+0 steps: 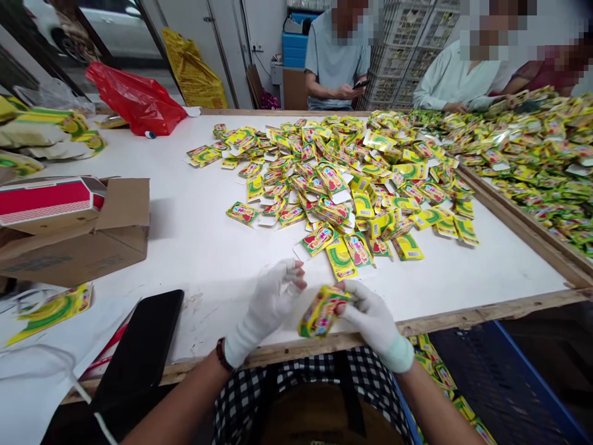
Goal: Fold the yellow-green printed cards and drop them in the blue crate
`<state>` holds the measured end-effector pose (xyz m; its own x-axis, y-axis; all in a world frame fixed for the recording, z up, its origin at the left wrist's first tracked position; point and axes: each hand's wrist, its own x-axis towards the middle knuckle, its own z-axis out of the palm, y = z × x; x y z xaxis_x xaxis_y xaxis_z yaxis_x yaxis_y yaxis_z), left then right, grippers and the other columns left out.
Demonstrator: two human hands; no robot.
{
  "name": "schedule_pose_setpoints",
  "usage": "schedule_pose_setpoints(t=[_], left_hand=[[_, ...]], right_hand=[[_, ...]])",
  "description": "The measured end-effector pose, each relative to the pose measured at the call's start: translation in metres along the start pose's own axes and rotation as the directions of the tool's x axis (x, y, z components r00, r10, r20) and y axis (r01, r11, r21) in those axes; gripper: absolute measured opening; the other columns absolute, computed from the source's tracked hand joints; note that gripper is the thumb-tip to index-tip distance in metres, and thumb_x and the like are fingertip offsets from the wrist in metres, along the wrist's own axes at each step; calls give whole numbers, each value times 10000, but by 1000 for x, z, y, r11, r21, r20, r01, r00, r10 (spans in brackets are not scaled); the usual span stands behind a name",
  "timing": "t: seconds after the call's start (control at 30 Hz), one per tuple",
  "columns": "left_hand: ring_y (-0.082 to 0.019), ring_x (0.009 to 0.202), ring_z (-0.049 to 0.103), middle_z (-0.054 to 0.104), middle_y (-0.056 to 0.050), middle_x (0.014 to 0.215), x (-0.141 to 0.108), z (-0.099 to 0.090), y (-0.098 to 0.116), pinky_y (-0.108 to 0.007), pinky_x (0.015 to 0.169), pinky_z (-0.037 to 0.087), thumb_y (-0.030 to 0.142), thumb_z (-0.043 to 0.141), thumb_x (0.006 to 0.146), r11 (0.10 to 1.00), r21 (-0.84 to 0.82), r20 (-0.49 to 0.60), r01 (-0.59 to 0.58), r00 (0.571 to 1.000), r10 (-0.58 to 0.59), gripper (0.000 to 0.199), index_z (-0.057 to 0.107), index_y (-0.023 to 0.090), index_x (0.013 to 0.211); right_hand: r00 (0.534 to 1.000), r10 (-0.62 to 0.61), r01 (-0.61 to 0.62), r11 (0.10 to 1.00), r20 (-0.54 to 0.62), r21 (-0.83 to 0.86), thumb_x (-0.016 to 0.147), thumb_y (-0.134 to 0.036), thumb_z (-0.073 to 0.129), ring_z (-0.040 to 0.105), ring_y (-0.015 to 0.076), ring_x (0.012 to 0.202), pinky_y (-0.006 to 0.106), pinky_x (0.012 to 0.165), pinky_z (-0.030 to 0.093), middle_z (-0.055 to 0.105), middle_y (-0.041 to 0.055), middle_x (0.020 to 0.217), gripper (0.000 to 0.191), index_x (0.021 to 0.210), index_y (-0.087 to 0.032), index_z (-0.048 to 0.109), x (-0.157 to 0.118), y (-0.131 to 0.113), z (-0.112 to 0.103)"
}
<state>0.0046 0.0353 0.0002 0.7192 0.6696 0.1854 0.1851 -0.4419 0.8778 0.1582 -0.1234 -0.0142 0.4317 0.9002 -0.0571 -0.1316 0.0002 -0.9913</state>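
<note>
Nearest the camera, the person's black-and-white checked lap sits against the near edge of the big white-topped wooden-framed work table [194, 247], close enough that both arms rest within easy reach of the stock. The wide heap of yellow-and-green printed sachets [343, 179] spreads across the far right half of the tabletop, its near fringe just beyond the hands, so single packs can be drawn off without stretching. A second heap fills the neighbouring table at the far right, where other seated people work.

At the left, an open brown cardboard carton [78, 241] lies on its side with a red-and-white inner box in its mouth. A crumpled red plastic bag [136, 99] sits at the far left edge, and a flat black phone-like slab [141, 349] rests at the near left.

The right hand [377, 321], in a white glove, grips a small stack of yellow-and-green sachets [322, 309] by its edge, just above the table's near rim. The left hand [273, 300], also gloved with bare fingertips, hovers beside it with fingers loosely curled, holding nothing visible.

The print on the sachets is too small to read.
</note>
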Motion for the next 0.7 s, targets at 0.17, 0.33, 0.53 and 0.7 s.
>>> schedule_pose_setpoints(t=[0.17, 0.33, 0.53, 0.7], left_hand=[[-297, 1210, 496, 540, -152, 1286, 73, 20, -5, -422, 1040, 394, 431, 668, 721, 875, 481, -14, -52, 998, 67, 654, 457, 134, 1263], [-272, 945, 624, 658, -105, 1047, 92, 24, -1, -386, 847, 485, 273, 604, 744, 784, 617, 166, -73, 985, -39, 422, 544, 168, 1148], [-267, 966, 578, 637, -78, 967, 34, -23, 38, -562, 1048, 291, 87, 466, 793, 566, 672, 424, -479, 874, 237, 303, 581, 218, 1041], [-286, 1159, 529, 597, -87, 1172, 2, -36, 44, -653, 1090, 181, 50, 481, 795, 644, 598, 368, -478, 877, 308, 395, 537, 250, 1131]], right_hand=[[994, -52, -30, 733, 101, 680, 811, -742, 381, 339, 83, 233, 198, 301, 345, 413, -72, 324, 547, 686, -265, 617, -22, -17, -29], [991, 7, -68, 882, 130, 466, 802, -630, 553, 658, 187, 641, 334, 587, 538, 691, 26, 742, 377, 963, -302, 645, -20, -19, -21], [943, -331, 303, 812, 34, -498, 851, -271, 608, 496, 257, 1212, 450, 1075, 337, 569, 97, 1269, 291, 1139, -232, 592, 21, -19, 1], [964, -209, 263, 852, 167, -452, 859, -226, 557, 620, 200, 855, 352, 794, 529, 639, 57, 967, 406, 1244, -226, 430, 43, 5, 27]])
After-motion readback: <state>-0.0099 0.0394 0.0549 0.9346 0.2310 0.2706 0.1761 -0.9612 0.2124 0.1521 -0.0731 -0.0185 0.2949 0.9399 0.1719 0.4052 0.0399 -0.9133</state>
